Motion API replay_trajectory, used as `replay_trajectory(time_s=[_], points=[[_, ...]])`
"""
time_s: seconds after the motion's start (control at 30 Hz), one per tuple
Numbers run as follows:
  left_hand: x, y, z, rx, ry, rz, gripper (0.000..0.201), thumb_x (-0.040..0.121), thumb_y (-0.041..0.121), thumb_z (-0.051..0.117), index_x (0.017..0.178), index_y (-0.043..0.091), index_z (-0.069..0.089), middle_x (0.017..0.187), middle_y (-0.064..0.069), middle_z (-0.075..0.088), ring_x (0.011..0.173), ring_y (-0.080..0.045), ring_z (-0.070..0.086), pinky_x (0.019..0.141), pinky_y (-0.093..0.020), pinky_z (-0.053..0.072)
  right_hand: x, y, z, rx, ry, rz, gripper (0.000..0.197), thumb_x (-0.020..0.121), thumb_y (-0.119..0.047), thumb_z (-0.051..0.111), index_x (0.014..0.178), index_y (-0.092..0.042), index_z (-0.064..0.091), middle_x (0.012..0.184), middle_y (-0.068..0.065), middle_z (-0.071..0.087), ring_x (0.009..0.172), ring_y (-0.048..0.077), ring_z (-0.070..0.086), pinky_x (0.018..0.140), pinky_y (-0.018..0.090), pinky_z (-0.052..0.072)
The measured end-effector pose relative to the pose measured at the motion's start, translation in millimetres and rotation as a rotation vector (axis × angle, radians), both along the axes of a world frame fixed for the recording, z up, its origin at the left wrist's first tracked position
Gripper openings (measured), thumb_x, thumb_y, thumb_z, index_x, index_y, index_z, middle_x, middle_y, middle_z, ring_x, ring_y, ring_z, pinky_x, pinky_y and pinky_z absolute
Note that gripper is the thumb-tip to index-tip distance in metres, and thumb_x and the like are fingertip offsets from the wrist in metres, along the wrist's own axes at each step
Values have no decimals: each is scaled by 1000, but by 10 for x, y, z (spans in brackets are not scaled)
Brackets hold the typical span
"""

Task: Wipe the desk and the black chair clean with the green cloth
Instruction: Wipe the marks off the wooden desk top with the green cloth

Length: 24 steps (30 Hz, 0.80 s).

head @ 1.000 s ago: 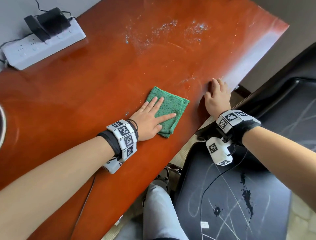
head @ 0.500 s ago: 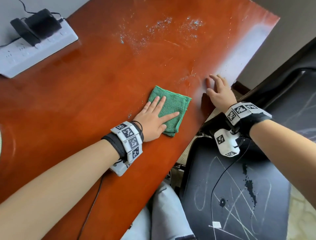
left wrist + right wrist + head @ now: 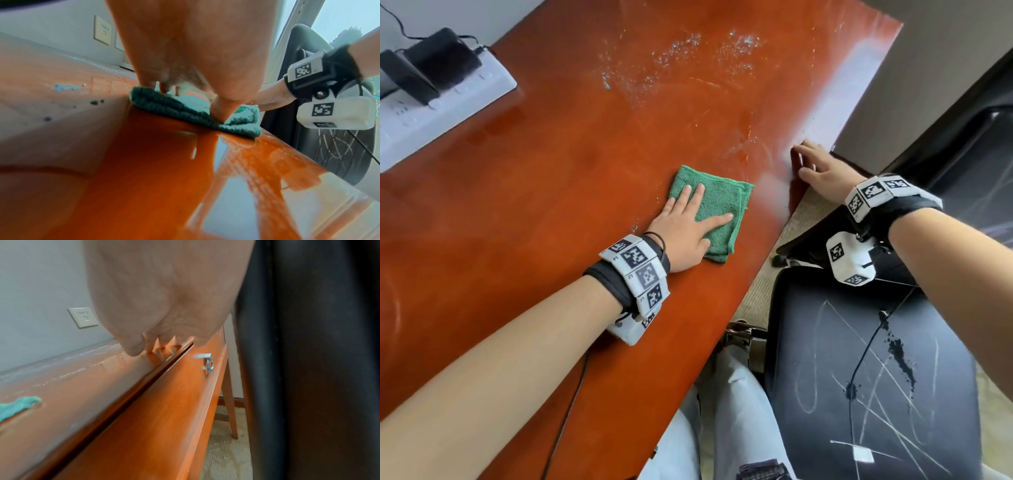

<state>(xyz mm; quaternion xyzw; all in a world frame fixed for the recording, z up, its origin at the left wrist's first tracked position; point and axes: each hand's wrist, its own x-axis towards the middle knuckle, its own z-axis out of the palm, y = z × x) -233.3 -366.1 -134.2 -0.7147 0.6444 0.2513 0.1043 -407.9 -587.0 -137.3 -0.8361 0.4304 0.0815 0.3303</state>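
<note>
A folded green cloth (image 3: 717,205) lies on the glossy reddish-brown desk (image 3: 551,171) near its front edge. My left hand (image 3: 688,219) presses flat on the cloth with straight, spread fingers; the left wrist view shows the cloth (image 3: 185,112) under the fingers. My right hand (image 3: 822,171) rests on the desk's front edge to the right, fingertips (image 3: 152,345) touching the top, holding nothing. White-blue crumbs and smears (image 3: 681,58) speckle the far desk. The black chair (image 3: 876,377) stands on the right with white scribbles and dark spots on its seat.
A white power strip (image 3: 441,102) with black adapters plugged in lies at the desk's back left. A cable runs from my left wrist over the front edge. My knees sit between desk and chair. A drawer front with a metal ring (image 3: 208,365) is below the right hand.
My left hand has slid the cloth a little farther across the desk, away from the front edge. My right hand has shifted along the desk edge, its fingers now resting on top.
</note>
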Motion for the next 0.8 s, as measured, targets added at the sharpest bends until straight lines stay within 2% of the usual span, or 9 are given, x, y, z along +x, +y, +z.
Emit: replay_trajectory(time_s=[0.17,0.3,0.4,0.47,0.63,0.8], points=[[-30,3,15,32,-73,-53,58,103,30,27,147,47,-6,156,-15,-22,144,-33,-18,117,-44,-4,22,-7,-28,-55,69,30,54,99,-16,39,150,-16,21,159,4,7,147,18,4,117,30,4],[-60,58,34,70,-111,-139,59,103,30,23,144,47,-16,155,-14,-25,143,-35,-20,117,-45,-4,95,54,-119,-168,140,54,58,98,-27,37,150,-15,15,159,4,9,146,23,7,117,47,11],[-126,134,17,73,-159,-226,61,103,32,22,135,43,-29,155,-12,-27,143,-36,-20,117,-46,-4,178,62,-143,-181,148,43,62,99,-29,35,152,-14,6,160,7,-1,147,25,-2,117,44,5],[-197,152,14,89,-177,-281,61,103,32,21,132,40,-32,154,-10,-29,143,-36,-21,116,-46,-5,240,21,-121,-189,151,61,61,100,-28,33,152,-14,5,159,7,-5,146,24,-5,117,43,3],[-324,-16,3,96,-165,-273,61,103,34,22,135,42,-30,154,-8,-30,142,-36,-22,116,-47,-6,267,-70,-137,-172,124,96,60,99,-27,35,151,-13,9,159,7,-3,147,25,-2,118,43,7],[-306,-415,11,76,-134,-146,60,103,32,22,144,43,-20,156,-8,-26,143,-33,-21,116,-46,-5,211,-81,-166,-215,109,126,59,100,-31,34,152,-15,10,160,6,-1,147,25,-1,119,41,8]])
